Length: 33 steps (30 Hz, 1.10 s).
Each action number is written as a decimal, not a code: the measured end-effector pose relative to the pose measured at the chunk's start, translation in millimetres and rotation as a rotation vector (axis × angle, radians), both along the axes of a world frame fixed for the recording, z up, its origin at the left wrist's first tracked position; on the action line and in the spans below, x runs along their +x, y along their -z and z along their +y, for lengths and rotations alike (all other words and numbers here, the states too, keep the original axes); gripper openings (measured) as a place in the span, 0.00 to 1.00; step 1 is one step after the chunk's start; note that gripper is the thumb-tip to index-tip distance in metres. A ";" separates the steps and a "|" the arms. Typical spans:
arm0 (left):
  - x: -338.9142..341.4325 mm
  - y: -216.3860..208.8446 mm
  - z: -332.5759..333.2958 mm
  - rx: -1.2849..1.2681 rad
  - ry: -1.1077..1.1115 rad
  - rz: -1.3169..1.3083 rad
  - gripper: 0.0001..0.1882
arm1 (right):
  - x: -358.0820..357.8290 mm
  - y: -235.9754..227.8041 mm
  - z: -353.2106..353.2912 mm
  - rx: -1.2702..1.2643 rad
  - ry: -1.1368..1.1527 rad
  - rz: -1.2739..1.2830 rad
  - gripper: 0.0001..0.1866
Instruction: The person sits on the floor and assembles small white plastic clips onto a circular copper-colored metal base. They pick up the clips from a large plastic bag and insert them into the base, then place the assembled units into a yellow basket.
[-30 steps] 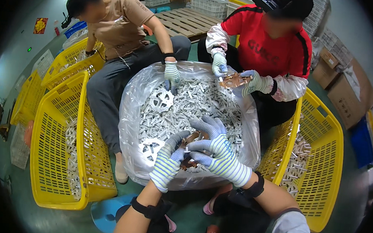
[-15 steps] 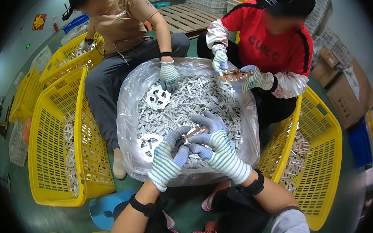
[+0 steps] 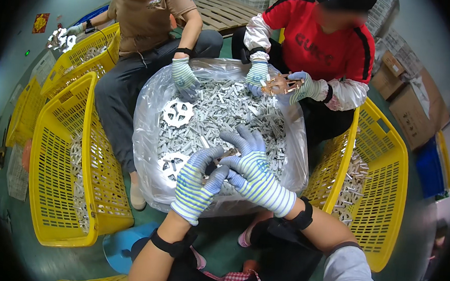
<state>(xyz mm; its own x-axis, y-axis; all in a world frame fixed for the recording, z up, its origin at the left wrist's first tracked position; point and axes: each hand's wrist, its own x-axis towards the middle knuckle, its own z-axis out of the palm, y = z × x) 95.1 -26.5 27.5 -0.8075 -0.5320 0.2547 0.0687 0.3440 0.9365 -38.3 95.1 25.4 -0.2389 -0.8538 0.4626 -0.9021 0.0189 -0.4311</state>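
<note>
My gloved left hand [image 3: 195, 185] and my gloved right hand [image 3: 261, 181] meet above the near part of a tub lined with clear plastic [image 3: 144, 151]. Their fingers are closed around a brown metal piece [image 3: 229, 153], mostly hidden by the gloves. Beneath them lies a heap of small silver-grey metal parts [image 3: 227, 107]. Left of my hands, a white round spoked plate [image 3: 171, 155] rests on the heap, and a second spoked plate [image 3: 177, 113] lies farther back.
Yellow baskets stand left [image 3: 93, 184] and right [image 3: 381, 201], with metal parts inside. Across the tub, a person in red [image 3: 326, 49] holds a copper-coloured slotted plate [image 3: 281, 85]. A person in brown [image 3: 145, 19] sits far left, one glove over the heap. A blue round object [image 3: 120, 247] is below.
My fingers have closed more over the brown piece, so less of it shows. The person in brown has raised one hand with shiny metal parts above the far-left basket. The view has shifted slightly.
</note>
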 end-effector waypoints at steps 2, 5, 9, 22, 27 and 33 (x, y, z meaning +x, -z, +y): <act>-1.3 5.7 -0.3 0.136 -0.005 0.020 0.18 | 2.8 -14.6 -1.4 -0.061 0.021 0.095 0.12; -2.6 2.8 -11.4 0.374 -0.053 0.035 0.17 | -2.6 -25.8 0.3 -0.260 -0.015 0.010 0.12; -3.3 8.4 -22.6 0.436 -0.032 -0.054 0.17 | -18.0 -23.1 6.0 -0.262 -0.011 -0.637 0.20; -9.7 22.0 -8.1 0.066 0.006 -0.171 0.13 | -13.6 15.5 -1.2 0.158 0.096 -0.986 0.21; -11.2 27.0 -11.2 0.184 0.054 -0.176 0.15 | -5.9 15.8 -1.5 0.078 0.045 -1.107 0.22; -10.8 16.9 -30.4 0.238 -0.051 -0.038 0.30 | -11.2 -9.3 4.1 0.053 0.125 -1.164 0.20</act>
<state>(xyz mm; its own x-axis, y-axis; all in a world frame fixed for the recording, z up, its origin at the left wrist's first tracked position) 84.3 -56.9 10.6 -0.7847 -0.6137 0.0876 0.0203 0.1159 0.9931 -49.6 99.2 34.7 -0.5780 -0.8062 -0.1264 0.0460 0.1224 -0.9914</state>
